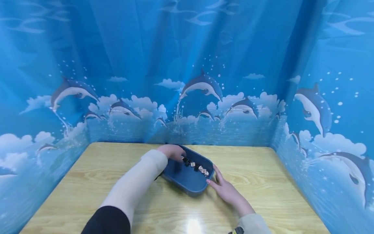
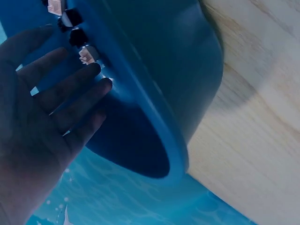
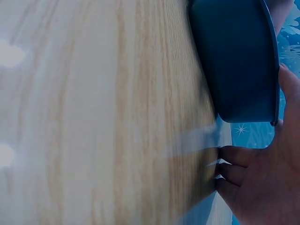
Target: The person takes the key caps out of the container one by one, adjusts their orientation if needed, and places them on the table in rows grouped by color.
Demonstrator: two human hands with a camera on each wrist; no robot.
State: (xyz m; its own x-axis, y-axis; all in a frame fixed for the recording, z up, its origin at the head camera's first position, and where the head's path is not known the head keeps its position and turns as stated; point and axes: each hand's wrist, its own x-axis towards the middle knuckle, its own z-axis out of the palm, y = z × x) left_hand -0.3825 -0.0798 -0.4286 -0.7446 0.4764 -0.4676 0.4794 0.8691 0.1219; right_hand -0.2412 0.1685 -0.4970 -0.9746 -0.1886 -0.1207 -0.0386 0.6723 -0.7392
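Observation:
A dark blue oval-cornered plastic basin [image 1: 187,179] stands on the table. Along the inside of its far wall lies a row of small black and pale blocky pieces [image 1: 193,164]; their exact kind is too small to make out. My left hand [image 1: 172,152] reaches over the basin's far left end. In the left wrist view its fingers [image 2: 70,91] are spread and nearly straight beside several of the pieces, holding none. At the basin's right end is my right hand [image 1: 226,191], thumb at the rim and forefinger extended along the outer wall. Its other fingers [image 3: 234,157] reach down to the tabletop.
The light wood-grain table [image 1: 117,169] reaches to a blue curtain [image 1: 140,65] printed with dolphins and clouds, which encloses the back and both sides. A bright glare spot [image 1: 193,224] shows on the near tabletop.

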